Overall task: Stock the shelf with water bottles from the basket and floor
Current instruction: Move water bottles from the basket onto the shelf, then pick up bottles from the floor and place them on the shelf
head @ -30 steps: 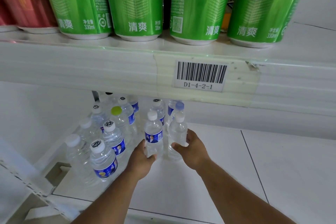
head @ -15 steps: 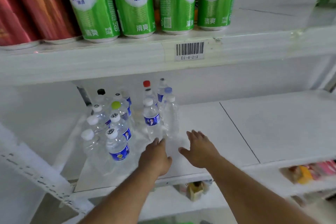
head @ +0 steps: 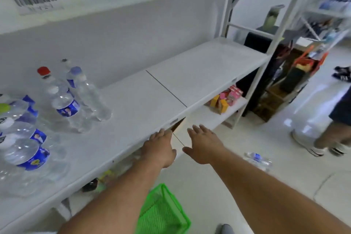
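Both my hands are empty with fingers spread loose: my left hand (head: 160, 149) hovers at the shelf (head: 133, 108) edge, my right hand (head: 204, 145) just beyond it over the floor. The next bottle on the floor (head: 258, 159) lies on its side to the right of my right hand, the nearer hand, long axis roughly crosswise to my reach. The green basket (head: 163, 213) sits below my forearms; I cannot tell its contents. The stocked bottles (head: 64, 100) stand far left of my left hand.
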Available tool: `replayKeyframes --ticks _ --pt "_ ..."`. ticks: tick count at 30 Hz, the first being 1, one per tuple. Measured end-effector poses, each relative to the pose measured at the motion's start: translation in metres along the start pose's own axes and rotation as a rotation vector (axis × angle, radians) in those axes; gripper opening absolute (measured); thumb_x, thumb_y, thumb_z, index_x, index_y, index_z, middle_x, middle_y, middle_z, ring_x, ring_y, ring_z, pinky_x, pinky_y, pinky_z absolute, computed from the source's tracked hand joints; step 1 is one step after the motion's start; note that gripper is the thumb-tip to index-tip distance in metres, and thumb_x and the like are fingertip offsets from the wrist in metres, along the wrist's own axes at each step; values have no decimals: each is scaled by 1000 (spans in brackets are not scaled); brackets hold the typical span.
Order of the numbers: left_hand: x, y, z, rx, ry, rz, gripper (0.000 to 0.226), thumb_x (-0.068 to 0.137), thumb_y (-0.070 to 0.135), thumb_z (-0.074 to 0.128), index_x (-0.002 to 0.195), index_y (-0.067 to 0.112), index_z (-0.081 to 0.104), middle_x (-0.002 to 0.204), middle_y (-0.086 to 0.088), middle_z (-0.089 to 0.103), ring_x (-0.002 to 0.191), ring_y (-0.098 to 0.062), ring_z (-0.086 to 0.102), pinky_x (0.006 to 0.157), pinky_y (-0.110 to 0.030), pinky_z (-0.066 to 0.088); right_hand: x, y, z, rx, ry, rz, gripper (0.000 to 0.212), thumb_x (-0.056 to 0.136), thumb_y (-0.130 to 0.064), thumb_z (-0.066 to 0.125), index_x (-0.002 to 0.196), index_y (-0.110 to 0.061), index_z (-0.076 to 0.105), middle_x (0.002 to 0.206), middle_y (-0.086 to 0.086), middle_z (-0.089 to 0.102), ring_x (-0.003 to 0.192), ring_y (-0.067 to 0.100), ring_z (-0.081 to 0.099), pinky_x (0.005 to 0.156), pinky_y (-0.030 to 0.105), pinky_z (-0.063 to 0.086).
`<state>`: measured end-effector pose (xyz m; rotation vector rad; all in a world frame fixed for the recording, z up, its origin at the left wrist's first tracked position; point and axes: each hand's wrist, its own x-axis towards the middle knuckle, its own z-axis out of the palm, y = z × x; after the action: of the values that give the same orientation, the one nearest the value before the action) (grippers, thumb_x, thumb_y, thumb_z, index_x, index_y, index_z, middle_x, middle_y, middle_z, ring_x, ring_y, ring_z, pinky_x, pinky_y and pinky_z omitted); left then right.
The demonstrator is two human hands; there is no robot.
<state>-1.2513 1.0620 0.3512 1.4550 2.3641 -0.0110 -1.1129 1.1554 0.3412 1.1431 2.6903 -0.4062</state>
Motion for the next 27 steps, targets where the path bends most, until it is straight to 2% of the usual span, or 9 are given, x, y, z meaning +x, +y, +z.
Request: replayKeyframes --ticks 6,12,20,27 --pt "15 95 45 96 -159 153 71 93 43 50 154 25 19 163 -2 15 145 -26 23 112 -45 31 -56 98 32 110 -59 202 81 95 -60 47 157 -16 20 164 5 20 152 29 14 122 44 19" --pt "20 198 86 138 -256 232 70 93 43 48 154 25 19 161 -1 21 142 -27 29 110 -42 34 -106 203 57 168 -92 328 78 93 -60 48 153 -14 27 160 6 29 148 29 24 119 42 26" --pt "28 317 114 136 -304 213 71 94 43 47 155 26 15 163 0 15 144 -27 26 112 -41 32 -158 334 54 191 -122 385 74 92 -58 52 151 -18 32 158 2 33 143 26 33 113 40 33" --pt "64 370 127 105 -318 158 71 93 42 48 155 26 16 162 0 17 143 -27 28 112 -41 32 -143 407 49 212 -161 372 67 91 -56 51 147 -23 38 152 0 41 137 26 39 110 40 38"
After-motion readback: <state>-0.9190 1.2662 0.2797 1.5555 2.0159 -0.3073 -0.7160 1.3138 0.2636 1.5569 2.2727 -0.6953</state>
